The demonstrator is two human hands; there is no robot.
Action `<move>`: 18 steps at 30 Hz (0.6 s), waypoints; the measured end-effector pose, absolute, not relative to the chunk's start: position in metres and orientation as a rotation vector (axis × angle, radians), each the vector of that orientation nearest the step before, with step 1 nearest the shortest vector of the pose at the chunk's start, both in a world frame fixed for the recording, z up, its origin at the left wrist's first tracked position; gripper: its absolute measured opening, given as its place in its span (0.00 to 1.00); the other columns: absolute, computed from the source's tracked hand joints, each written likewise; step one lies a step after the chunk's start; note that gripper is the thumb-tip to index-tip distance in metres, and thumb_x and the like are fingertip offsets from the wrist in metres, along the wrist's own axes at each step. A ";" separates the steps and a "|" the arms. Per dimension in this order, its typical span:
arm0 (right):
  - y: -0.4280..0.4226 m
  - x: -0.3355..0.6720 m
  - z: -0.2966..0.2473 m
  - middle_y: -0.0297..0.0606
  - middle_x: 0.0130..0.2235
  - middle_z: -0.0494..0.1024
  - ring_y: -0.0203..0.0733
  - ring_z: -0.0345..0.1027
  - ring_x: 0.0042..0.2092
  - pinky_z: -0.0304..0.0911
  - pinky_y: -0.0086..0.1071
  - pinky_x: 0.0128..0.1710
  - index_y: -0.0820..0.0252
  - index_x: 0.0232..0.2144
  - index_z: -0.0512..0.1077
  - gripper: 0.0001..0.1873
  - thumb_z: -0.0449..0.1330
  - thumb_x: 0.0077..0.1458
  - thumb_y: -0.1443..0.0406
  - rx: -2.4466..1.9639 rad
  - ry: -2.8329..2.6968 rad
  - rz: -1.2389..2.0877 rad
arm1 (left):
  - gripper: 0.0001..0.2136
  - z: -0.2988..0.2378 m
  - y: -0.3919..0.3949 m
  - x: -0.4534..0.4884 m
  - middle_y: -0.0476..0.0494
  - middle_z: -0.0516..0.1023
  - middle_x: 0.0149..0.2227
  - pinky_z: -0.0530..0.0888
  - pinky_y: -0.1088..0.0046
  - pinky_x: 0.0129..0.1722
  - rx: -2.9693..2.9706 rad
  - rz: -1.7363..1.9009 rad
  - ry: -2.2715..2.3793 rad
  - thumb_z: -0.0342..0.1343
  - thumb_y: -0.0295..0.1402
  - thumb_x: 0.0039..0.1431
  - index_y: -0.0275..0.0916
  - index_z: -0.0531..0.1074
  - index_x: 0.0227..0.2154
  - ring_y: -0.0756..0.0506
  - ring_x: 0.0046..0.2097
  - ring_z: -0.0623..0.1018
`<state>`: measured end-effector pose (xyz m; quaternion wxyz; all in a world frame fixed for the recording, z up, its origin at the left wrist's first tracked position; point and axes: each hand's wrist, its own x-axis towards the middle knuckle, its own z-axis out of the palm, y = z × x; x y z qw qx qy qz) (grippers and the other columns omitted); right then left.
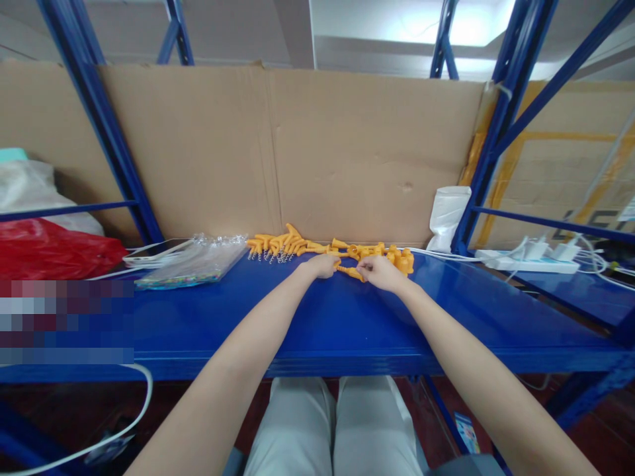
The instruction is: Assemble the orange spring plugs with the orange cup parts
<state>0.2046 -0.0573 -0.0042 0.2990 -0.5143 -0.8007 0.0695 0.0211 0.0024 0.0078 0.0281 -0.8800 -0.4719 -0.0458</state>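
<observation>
Watched remotely: I saw slim yellow piece (351,272) low over blue shelf (347,324), between both hands. Left hand (325,266), at its nine o'clock, was curled round near end; right hand (380,272), at three, pinched other end. Yellow corkscrew pieces (278,244) lay toward ten, yellow cup-like parts (405,260) just past right hand, white pouch (449,218) at two.

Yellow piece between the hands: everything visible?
The yellow piece is small and slender, plastic by its look, and slants with its right end nearer the person. The left hand seems to hold its left end; the right hand is at its right end. Whether it touches the blue table is unclear.
</observation>
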 end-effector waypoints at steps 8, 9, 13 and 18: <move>-0.059 0.204 -0.003 0.32 0.22 0.73 0.35 0.65 0.25 0.62 0.31 0.31 0.62 0.29 0.76 0.09 0.56 0.56 0.71 -1.331 -2.089 0.249 | 0.30 0.022 -0.029 0.007 0.35 0.83 0.42 0.76 0.72 0.31 -2.727 0.046 -1.883 0.54 0.27 0.52 0.37 0.66 0.62 0.42 0.33 0.81; -0.059 0.204 -0.004 0.32 0.22 0.73 0.35 0.65 0.25 0.62 0.31 0.31 0.62 0.31 0.77 0.08 0.56 0.56 0.71 -1.342 -2.076 0.269 | 0.30 0.023 -0.033 0.004 0.36 0.83 0.39 0.76 0.72 0.30 -2.749 0.062 -1.897 0.54 0.27 0.52 0.37 0.67 0.61 0.43 0.31 0.81; -0.057 0.203 -0.005 0.30 0.22 0.72 0.34 0.64 0.24 0.62 0.30 0.31 0.63 0.37 0.77 0.09 0.59 0.54 0.71 -1.385 -2.066 0.314 | 0.20 0.020 -0.044 -0.004 0.40 0.83 0.35 0.74 0.74 0.26 -2.778 -0.009 -1.898 0.53 0.28 0.52 0.38 0.73 0.49 0.46 0.27 0.78; -0.054 0.205 -0.008 0.31 0.24 0.74 0.35 0.66 0.25 0.63 0.31 0.33 0.63 0.39 0.77 0.09 0.61 0.54 0.70 -1.402 -2.067 0.306 | 0.11 0.016 -0.045 -0.004 0.43 0.82 0.33 0.75 0.74 0.31 -2.733 -0.226 -1.869 0.54 0.27 0.54 0.38 0.73 0.42 0.47 0.28 0.79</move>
